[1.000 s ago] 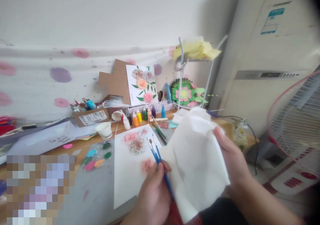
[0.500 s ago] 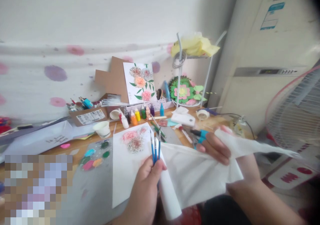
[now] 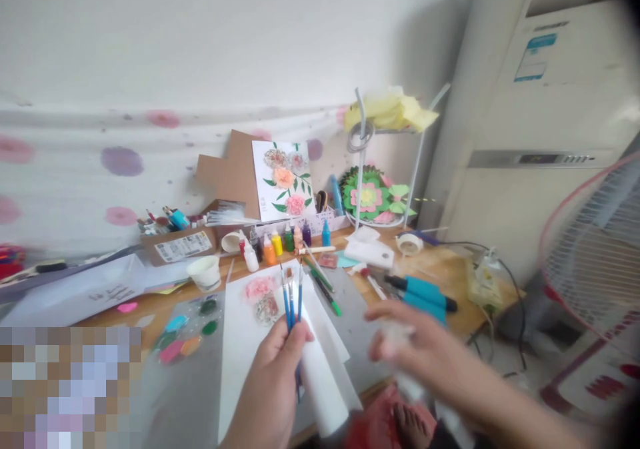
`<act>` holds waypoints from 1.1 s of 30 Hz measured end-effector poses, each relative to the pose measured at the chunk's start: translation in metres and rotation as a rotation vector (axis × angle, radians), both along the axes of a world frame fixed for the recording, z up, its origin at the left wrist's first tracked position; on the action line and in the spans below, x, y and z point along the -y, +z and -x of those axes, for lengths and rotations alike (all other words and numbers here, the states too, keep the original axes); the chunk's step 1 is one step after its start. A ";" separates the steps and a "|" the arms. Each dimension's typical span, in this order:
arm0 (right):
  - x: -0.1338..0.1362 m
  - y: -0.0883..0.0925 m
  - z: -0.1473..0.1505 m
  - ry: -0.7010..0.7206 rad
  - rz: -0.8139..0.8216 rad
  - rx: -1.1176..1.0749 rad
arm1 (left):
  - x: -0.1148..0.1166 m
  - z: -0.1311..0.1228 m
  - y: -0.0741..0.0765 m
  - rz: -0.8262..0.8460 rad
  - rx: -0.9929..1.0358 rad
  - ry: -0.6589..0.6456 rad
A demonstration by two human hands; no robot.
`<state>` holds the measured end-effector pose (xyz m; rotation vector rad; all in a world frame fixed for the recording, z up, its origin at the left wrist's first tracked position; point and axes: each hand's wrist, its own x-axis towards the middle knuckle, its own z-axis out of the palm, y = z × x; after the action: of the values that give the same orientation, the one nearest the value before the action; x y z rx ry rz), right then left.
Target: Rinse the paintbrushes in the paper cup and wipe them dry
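Observation:
My left hand point(image 3: 275, 369) is closed around three thin blue paintbrushes point(image 3: 290, 306), bristles up. Against its right side lies a white paper roll point(image 3: 320, 382); whether the fingers also grip it is hidden. My right hand point(image 3: 430, 349), smeared by motion, holds a blurred, crumpled piece of white paper towel point(image 3: 400, 342). A white sheet point(image 3: 240, 356) with a pink flower and a speckled one lies beyond my left hand. To its left is a palette point(image 3: 193, 329) with dabs of pink, orange, blue and green paint.
Several paint bottles point(image 3: 270, 249) line the back near a paper cup point(image 3: 205, 272). A finished flower picture point(image 3: 283, 181) leans behind them. Pens point(image 3: 323, 289) and a blue pen case point(image 3: 425, 296) lie to the right. A fan point(image 3: 595, 249) stands at the right.
The paper stretched from the roll to my right hand is torn off; a crumpled piece is now in that hand, which has moved left and down. My left hand still holds the brushes, slightly lower.

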<state>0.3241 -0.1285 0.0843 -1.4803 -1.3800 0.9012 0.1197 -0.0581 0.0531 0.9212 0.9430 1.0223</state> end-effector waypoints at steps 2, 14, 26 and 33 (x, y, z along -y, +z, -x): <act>-0.014 -0.012 0.028 0.036 0.051 0.051 | -0.003 -0.013 0.005 -0.003 0.041 -0.034; -0.166 0.024 -0.063 -0.363 0.056 0.135 | -0.058 -0.005 0.030 -0.034 -0.172 -0.395; -0.075 0.072 -0.031 -0.372 -0.915 0.053 | -0.035 -0.015 0.019 -0.034 -0.276 -0.667; -0.042 0.019 0.005 0.199 -0.724 0.824 | -0.007 -0.020 0.023 -0.097 -0.487 -0.740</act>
<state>0.3189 -0.0863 0.1033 -1.1586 -2.1664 -0.1938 0.1395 -0.0508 0.0764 1.4931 0.8363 0.2098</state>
